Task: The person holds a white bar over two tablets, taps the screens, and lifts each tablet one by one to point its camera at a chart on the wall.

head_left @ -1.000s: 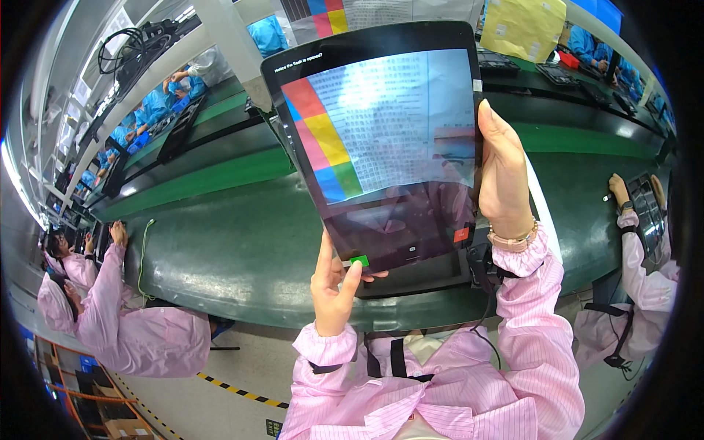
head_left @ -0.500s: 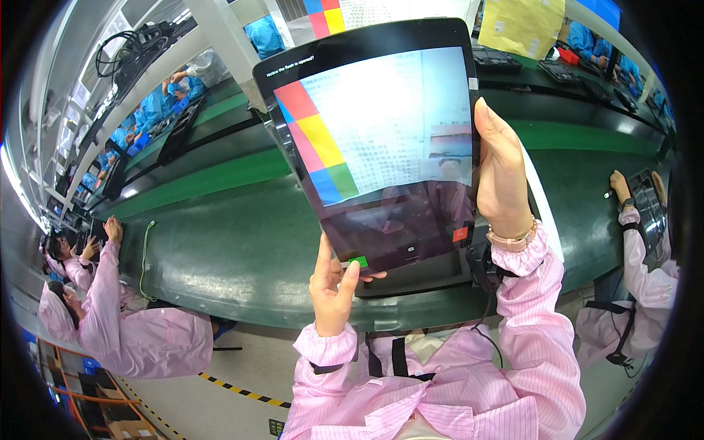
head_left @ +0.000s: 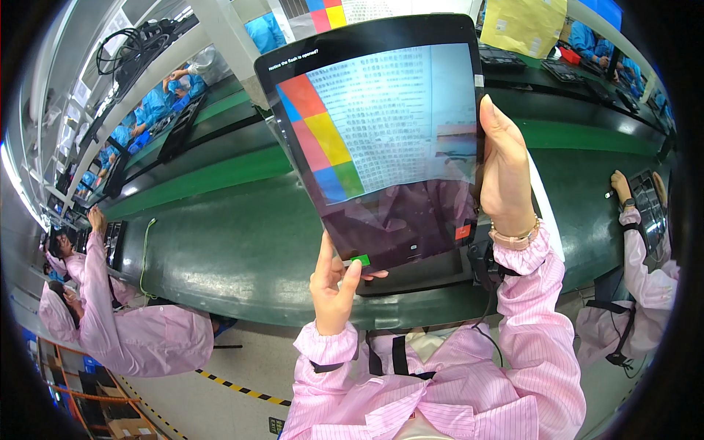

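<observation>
A black tablet (head_left: 411, 213) is held up and tilted over the bench, its screen facing me. The upper screen shows a picture of a printed sheet with coloured squares; a green and a red button lie along the bottom. At the lower left corner my left hand (head_left: 334, 290) grips the tablet, thumb at the green button and fingers behind. My right hand (head_left: 504, 169) clasps the right edge, thumb along the side and fingers hidden behind. Beyond the tablet's top edge hangs the chart with coloured squares (head_left: 326, 13), partly covered.
The green bench (head_left: 213, 242) runs across, with a pale green cable (head_left: 147, 253) on its left. Below the tablet lies a dark flat tray (head_left: 433, 279). Co-workers in pink sit at both sides, others in blue farther back. A yellow sheet (head_left: 522, 28) hangs at upper right.
The on-screen picture went from washed-out white to legible lines of print. The tablet shifted slightly right. At the left, a co-worker's raised hand moved farther left.
</observation>
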Action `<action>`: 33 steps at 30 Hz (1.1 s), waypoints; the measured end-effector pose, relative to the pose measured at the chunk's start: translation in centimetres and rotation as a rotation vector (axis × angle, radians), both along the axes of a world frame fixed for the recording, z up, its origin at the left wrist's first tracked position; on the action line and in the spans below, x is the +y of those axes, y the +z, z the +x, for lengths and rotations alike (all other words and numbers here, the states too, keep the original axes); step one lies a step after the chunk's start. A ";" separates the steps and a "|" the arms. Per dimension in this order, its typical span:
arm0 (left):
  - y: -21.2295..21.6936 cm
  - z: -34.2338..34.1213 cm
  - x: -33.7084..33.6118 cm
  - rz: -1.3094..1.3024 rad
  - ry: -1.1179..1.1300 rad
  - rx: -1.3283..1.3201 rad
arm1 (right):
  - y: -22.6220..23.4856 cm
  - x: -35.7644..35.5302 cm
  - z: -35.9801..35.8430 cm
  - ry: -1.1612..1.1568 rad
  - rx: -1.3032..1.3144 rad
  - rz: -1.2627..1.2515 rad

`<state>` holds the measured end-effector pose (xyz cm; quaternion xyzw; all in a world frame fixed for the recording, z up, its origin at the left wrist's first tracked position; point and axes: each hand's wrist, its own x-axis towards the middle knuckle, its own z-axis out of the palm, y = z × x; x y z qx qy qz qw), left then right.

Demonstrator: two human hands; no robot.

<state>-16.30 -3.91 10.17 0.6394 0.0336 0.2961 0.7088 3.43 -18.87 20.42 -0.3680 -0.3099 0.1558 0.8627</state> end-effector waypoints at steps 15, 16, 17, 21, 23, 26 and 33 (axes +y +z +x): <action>-0.6 0.0 -0.2 0.057 0.105 0.011 | 0.5 0.4 -0.6 -0.064 0.009 0.034; -0.7 0.0 -0.1 0.058 0.105 0.010 | 0.5 0.3 -0.5 -0.061 0.000 0.027; -0.8 0.0 -0.1 0.070 0.108 0.021 | 0.3 0.2 -0.5 -0.057 -0.007 0.019; -0.5 0.2 -0.4 0.015 0.141 0.020 | -0.2 -0.5 0.1 0.053 -0.015 0.036; -0.8 0.1 -0.2 0.068 0.142 0.009 | -0.2 -0.6 0.1 0.056 -0.005 0.036; -0.7 0.0 -0.1 0.077 0.119 -0.037 | -0.2 -0.2 -0.4 -0.011 0.019 -0.003; 0.7 0.5 -0.7 -0.240 0.109 -0.137 | -2.1 0.0 -1.7 0.033 0.030 -0.041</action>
